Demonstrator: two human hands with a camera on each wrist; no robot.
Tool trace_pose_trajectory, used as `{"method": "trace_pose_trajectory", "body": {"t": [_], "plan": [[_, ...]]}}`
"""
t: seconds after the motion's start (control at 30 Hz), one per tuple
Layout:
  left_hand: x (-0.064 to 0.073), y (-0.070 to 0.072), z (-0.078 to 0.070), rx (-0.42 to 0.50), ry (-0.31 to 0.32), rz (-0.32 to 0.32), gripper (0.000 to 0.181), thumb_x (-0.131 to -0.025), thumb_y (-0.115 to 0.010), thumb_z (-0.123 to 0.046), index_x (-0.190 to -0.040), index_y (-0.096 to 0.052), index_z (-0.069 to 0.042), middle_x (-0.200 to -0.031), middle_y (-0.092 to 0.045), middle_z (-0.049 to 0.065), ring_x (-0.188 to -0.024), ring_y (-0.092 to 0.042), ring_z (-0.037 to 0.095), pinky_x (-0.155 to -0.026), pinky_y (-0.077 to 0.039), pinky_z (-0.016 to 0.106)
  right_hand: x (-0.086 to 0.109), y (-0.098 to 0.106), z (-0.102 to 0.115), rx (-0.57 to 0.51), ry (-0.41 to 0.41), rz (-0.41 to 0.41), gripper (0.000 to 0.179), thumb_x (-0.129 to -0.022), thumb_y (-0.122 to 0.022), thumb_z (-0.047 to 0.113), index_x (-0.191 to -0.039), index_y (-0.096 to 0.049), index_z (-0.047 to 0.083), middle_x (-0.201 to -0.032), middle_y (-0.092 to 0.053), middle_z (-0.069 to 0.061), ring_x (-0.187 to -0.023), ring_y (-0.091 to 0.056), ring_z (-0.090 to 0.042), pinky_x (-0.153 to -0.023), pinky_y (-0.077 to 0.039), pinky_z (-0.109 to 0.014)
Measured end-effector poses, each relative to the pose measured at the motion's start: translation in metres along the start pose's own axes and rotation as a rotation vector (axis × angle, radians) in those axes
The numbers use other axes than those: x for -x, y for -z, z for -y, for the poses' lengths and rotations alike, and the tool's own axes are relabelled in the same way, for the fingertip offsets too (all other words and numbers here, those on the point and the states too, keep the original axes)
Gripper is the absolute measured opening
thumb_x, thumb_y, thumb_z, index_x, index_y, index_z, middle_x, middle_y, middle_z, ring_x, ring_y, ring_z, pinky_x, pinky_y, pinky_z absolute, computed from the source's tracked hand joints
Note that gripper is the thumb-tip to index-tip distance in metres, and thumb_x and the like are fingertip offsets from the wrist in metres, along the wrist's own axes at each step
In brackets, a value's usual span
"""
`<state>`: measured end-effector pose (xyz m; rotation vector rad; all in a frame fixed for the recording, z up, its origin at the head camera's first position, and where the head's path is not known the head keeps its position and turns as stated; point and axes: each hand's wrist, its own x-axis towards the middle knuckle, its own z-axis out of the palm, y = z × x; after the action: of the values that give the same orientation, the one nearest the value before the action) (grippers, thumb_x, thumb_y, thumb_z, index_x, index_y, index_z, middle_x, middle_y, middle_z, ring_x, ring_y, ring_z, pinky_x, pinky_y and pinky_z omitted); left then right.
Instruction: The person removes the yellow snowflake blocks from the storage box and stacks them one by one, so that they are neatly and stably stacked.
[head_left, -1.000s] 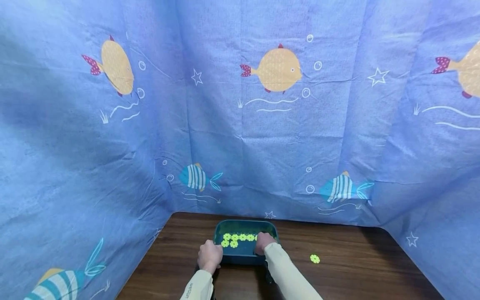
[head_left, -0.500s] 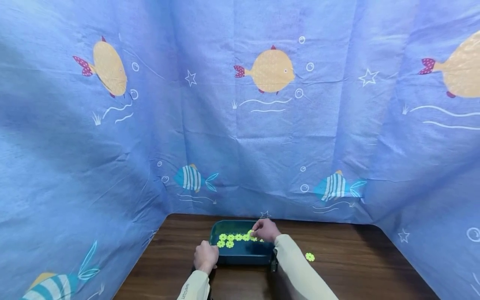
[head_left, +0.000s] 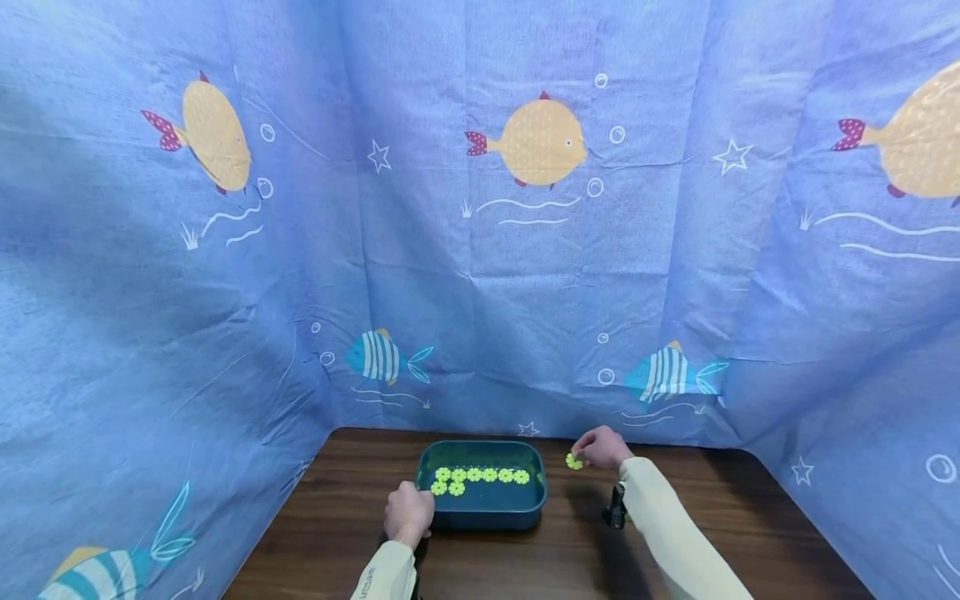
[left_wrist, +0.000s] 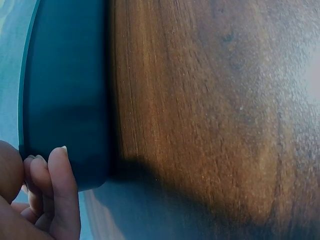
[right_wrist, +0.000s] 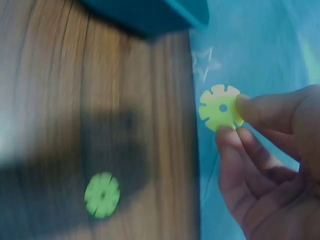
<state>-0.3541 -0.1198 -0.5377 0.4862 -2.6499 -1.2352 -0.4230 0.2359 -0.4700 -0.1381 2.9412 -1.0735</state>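
A dark teal plastic bin [head_left: 487, 521] sits on the table with several yellow-green flower-shaped discs [head_left: 490, 475] on its floor. They make a row, with two more in front at the left. My left hand [head_left: 408, 512] grips the bin's front left corner, fingers [left_wrist: 62, 175] against the outer wall in the left wrist view. Off the bin's right side, above the table, my right hand [head_left: 603, 448] pinches one slotted disc [right_wrist: 215, 110] by its edge between thumb and fingertips. Another disc [right_wrist: 102, 195] lies on the table below, mostly hidden by my right wrist in the head view.
A brown wood-grain table [head_left: 705, 508] carries everything. Blue cloth [head_left: 487, 317] printed with fish hangs behind it and along both sides. A small black device [head_left: 617, 507] is strapped to my right wrist.
My right hand has come up from inside the bin with a disc pinched in it, then moved right, past the bin's side. My left hand stays at the corner. The view has shifted slightly.
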Motion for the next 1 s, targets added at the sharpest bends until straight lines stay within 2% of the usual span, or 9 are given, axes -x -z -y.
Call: {"method": "trace_pose_trajectory", "body": {"t": [0.13,0.27,0.4,0.67,1.0], "plan": [[0.002,0.0,0.0,0.008,-0.009,0.005,0.021,-0.09,-0.046,-0.009,-0.074,-0.059,-0.004,-0.059,-0.058,0.009,-0.039,-0.057,0.019,-0.046,-0.046,0.034,0.013,0.014,-0.028,-0.018,-0.06,0.0,0.015,-0.086,-0.062,0.005,-0.09,-0.076,0.001,-0.08,-0.07,-0.005,-0.066,-0.058,-0.012,-0.059,-0.049,-0.027],[0.002,0.001,-0.001,0.021,-0.014,0.01,0.02,-0.09,-0.046,-0.009,-0.077,-0.06,-0.003,-0.06,-0.058,0.01,-0.039,-0.057,0.019,-0.047,-0.047,0.034,0.025,0.02,-0.054,-0.065,-0.141,0.021,0.02,-0.085,-0.055,0.003,-0.089,-0.075,0.0,-0.071,-0.065,-0.005,-0.054,-0.048,-0.01,-0.05,-0.04,-0.023],[0.001,0.002,-0.001,0.02,-0.018,0.003,0.019,-0.09,-0.046,-0.009,-0.08,-0.06,-0.001,-0.062,-0.059,0.01,-0.039,-0.057,0.019,-0.046,-0.047,0.034,0.035,0.019,-0.07,-0.107,-0.151,0.055,0.023,-0.085,-0.048,0.0,-0.084,-0.071,-0.004,-0.068,-0.063,-0.004,-0.054,-0.051,-0.009,-0.048,-0.041,-0.02],[0.001,0.003,0.0,0.017,-0.029,0.004,0.021,-0.091,-0.047,-0.01,-0.089,-0.063,0.003,-0.064,-0.058,0.01,-0.039,-0.057,0.019,-0.048,-0.047,0.034,0.043,0.008,-0.081,-0.071,-0.151,0.076,0.026,-0.085,-0.044,-0.001,-0.078,-0.07,-0.001,-0.053,-0.052,0.001,-0.043,-0.041,-0.005,-0.041,-0.033,-0.015],[0.002,0.0,-0.001,-0.002,0.007,-0.008,0.019,-0.09,-0.05,-0.01,-0.085,-0.062,0.002,-0.063,-0.058,0.01,-0.039,-0.058,0.018,-0.047,-0.048,0.033,0.049,-0.003,-0.086,-0.08,-0.158,0.059,0.021,-0.078,-0.048,-0.003,-0.078,-0.069,0.0,-0.057,-0.056,0.0,-0.047,-0.046,-0.007,-0.043,-0.035,-0.017]]}}
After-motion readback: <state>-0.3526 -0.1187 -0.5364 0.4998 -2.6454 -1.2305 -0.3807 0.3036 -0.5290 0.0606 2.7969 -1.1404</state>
